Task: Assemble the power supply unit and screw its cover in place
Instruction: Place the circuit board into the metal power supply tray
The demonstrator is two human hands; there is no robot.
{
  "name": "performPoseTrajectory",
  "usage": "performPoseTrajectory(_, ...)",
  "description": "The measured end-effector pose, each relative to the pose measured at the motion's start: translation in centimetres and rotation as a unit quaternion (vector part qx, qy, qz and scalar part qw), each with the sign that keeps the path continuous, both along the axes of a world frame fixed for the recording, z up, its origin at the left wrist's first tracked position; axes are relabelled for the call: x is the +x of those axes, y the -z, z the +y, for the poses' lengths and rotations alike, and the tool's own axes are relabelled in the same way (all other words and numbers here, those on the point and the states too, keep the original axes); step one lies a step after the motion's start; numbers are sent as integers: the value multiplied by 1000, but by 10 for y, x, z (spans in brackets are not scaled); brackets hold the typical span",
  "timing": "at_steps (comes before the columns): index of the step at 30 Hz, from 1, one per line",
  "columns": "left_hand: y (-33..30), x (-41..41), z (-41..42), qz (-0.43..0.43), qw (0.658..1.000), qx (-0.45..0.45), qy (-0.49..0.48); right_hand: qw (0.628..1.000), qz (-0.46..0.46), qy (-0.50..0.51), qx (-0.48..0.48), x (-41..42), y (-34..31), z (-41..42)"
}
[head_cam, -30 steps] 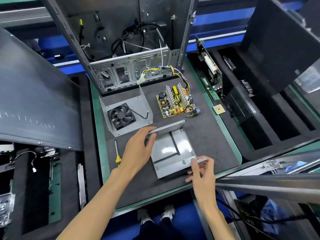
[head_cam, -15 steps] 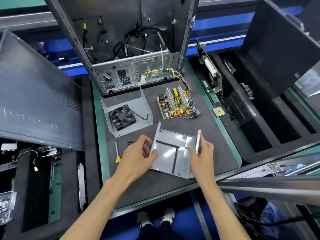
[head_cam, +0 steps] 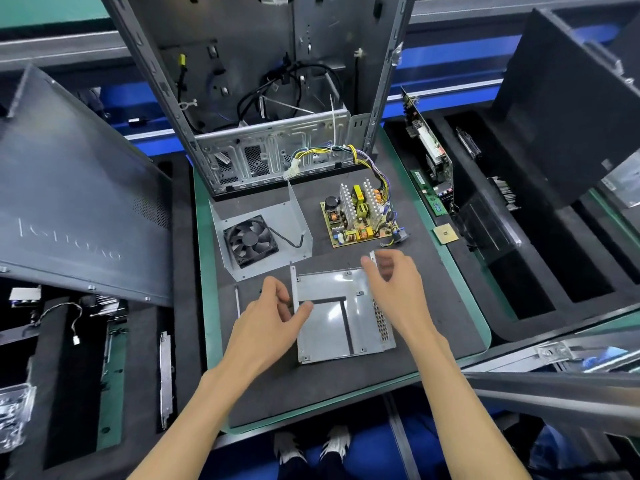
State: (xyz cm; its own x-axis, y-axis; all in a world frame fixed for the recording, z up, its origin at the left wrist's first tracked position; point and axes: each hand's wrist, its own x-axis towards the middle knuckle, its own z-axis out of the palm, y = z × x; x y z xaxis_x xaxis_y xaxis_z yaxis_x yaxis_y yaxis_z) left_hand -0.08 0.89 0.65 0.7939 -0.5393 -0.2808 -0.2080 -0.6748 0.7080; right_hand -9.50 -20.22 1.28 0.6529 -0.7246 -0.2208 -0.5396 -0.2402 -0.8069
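Both left hand (head_cam: 273, 317), right hand (head_cam: 398, 289) pinch upturned case (head_cam: 332, 327) walls; long axis near-far.

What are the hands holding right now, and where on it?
The metal PSU tray: left hand pinches its left upright wall, right hand grips the far end of its right wall.

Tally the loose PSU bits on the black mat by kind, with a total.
Metal housing pieces: 2 (base shell, fan cover)
Fan: 1, sitting on the cover
Circuit board: 1
Screwdriver: 1, only its shaft shows
Total: 5
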Motion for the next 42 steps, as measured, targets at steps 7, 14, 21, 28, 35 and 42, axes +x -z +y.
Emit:
performPoseTrajectory(7,-2,13,-12,-17,1000,-12,-10,990,76,16,-119,78,-22,-34)
performPoseTrajectory(14,8,13,-8,13,999,-30,-7,971,195,-1,-139,131,-8,-53)
performPoseTrajectory(21,6,21,-9,20,1000,-12,13,973,163,17,-160,125,-8,-60)
performPoseTrajectory(28,3,25,-11,49,999,-14,0,983,78,-9,-169,85,-24,-51)
performPoseTrajectory(35,0,29,-16,141,989,-39,-1,973,-15,-50,-223,58,-68,-51)
performPoseTrajectory(42,-4,26,-20,155,985,-72,-38,958,-110,-66,-258,43,-105,-40)
